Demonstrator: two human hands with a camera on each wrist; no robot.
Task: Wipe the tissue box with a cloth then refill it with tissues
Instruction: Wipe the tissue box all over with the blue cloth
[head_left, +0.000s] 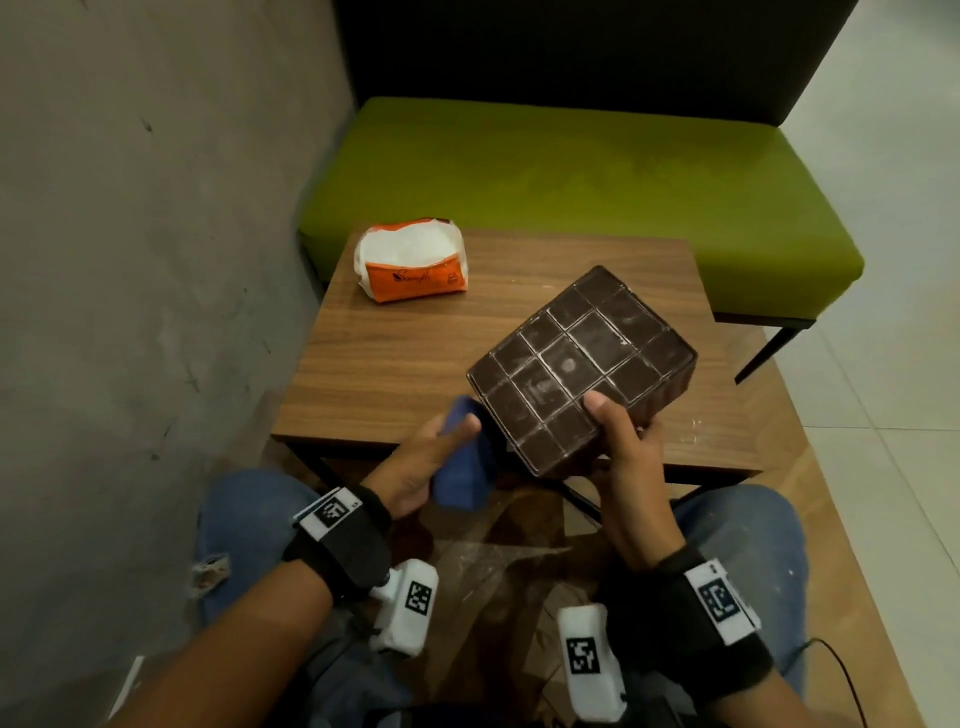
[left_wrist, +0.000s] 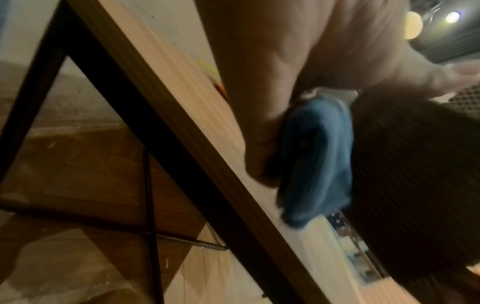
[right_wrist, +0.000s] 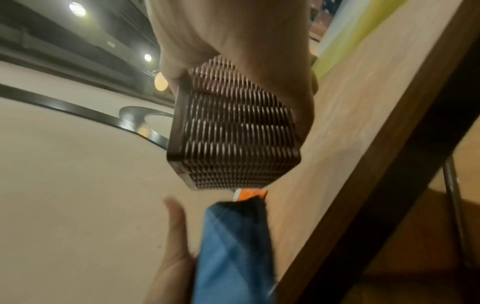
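A dark brown woven tissue box (head_left: 576, 364) is held tilted above the table's near edge, its dusty gridded face turned up. My right hand (head_left: 621, 431) grips its near corner, thumb on that face; the right wrist view shows the ribbed side of the tissue box (right_wrist: 233, 133). My left hand (head_left: 431, 457) holds a folded blue cloth (head_left: 465, 467) against the box's left side. The cloth (left_wrist: 317, 156) hangs down from that hand, and the cloth (right_wrist: 233, 246) shows again in the right wrist view. An orange and white tissue pack (head_left: 413, 262) lies at the table's far left.
The small wooden table (head_left: 405, 353) stands between my knees and a green bench (head_left: 571, 171) with a dark backrest. A grey wall runs along the left. White tiled floor lies to the right.
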